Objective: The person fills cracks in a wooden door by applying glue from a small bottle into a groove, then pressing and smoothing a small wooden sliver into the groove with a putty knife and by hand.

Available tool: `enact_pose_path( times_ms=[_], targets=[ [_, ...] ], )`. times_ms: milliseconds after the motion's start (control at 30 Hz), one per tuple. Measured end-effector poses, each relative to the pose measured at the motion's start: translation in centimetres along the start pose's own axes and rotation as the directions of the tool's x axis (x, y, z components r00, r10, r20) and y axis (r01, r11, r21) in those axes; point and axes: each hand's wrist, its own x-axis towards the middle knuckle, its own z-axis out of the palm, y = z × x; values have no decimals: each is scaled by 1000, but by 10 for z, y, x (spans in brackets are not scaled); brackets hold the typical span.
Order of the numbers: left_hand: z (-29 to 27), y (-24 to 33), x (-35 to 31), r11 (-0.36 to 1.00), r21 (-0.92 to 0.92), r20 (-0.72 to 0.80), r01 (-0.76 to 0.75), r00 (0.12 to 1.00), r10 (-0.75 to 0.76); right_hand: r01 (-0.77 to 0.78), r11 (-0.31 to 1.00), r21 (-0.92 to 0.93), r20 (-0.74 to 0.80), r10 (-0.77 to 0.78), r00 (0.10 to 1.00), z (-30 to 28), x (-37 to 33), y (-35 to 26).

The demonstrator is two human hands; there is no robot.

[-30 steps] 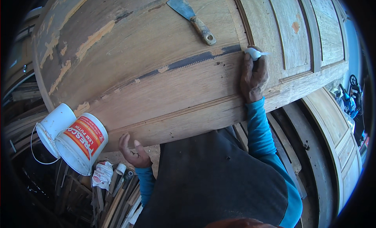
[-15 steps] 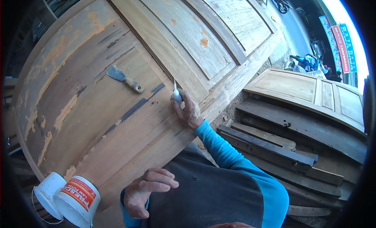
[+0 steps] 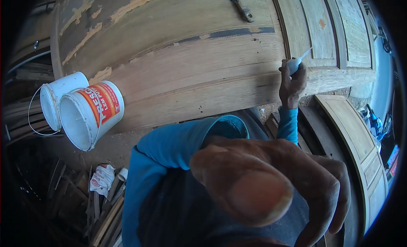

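Observation:
My right hand (image 3: 292,85) is closed round a small white squeeze bottle (image 3: 293,65) with a thin pointed nozzle, tilted up to the right. It is at the near edge of a large wooden panelled door (image 3: 190,75), beside a raised frame strip. My left hand (image 3: 280,175) looms large and close, fingers apart and loosely curled, with nothing visible in it; it hides part of my lap. On the door lies a putty knife (image 3: 242,10) with a worn handle, beyond a dark strip and several tan filler patches.
Two white buckets stand tilted at the left: one with a red and orange label (image 3: 112,100), another (image 3: 72,82) behind it. Wood scraps and a white bag (image 3: 102,179) lie at lower left. A second panelled door (image 3: 345,119) rests on stacked boards at the right.
The view has swung left, so the buckets and floor scraps show more. My left hand has risen from beside my lap to close in front. The right hand still holds the bottle.

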Motion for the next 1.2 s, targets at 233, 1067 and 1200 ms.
enact_pose_path(
  times_ms=[233,1067,1200],
  targets=[
    [-3,4,-20,999,-1,-71,-48,996,48,-70,994,-81,206,86,975,8,10,-26],
    [-42,136,-120,-193,738,-538,646,737,409,-139,990,-1,115,138,984,17,54,-35],
    [-54,156,-185,-578,508,-388,639,768,509,-154,988,-12,122,155,980,15,57,-35]
  ],
)
